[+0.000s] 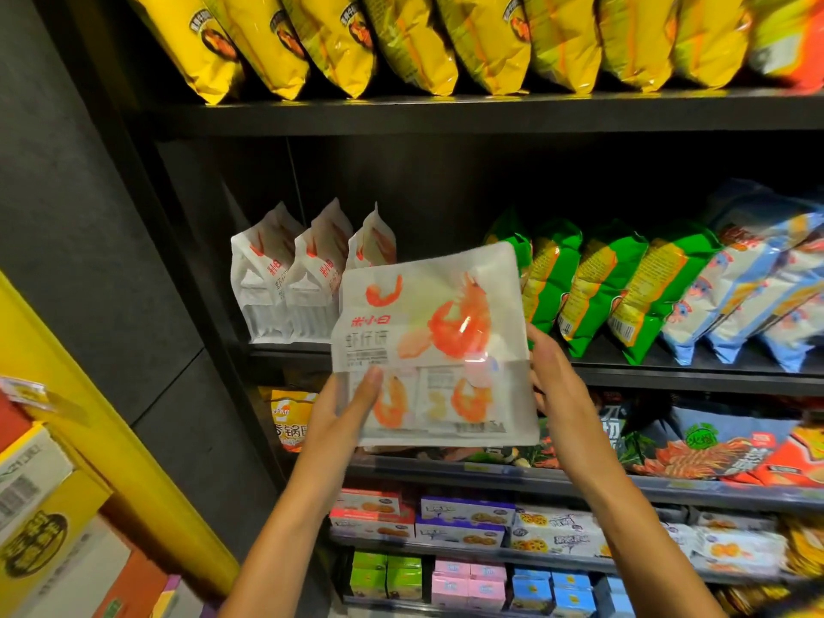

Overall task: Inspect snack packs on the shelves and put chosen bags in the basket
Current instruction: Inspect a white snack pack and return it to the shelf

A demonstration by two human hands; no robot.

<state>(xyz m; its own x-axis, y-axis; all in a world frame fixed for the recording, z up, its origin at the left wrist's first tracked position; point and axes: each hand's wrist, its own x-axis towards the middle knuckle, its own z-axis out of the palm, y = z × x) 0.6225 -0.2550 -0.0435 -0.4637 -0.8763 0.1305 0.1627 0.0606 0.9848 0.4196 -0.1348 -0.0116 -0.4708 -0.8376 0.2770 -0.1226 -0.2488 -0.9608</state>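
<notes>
- White shrimp-print snack bag point(434, 350): held up in front of the middle shelf point(669, 372), printed face turned toward the camera and tilted slightly; this attitude suggests the label is being read, the inspection step of the task.
- Left hand point(343, 412): grips the bag's lower left corner, thumb laid across the front over the clear window, the other fingers hidden behind the pack.
- Right hand point(553, 372): clasps the bag's right edge, fingers curled round to the back; the two-sided hold keeps the limp pack flat and legible.
- Matching white bags point(290, 283): three stand upright on the middle shelf just behind and left of the held one, probably its source row.
- Green bags point(593, 287) and blue bags point(758, 283): lean in rows to the right on the same shelf.
- Yellow bags point(401, 37): lean in a row along the top shelf.
- Basket: not in view; placement is judged not yet begun.
</notes>
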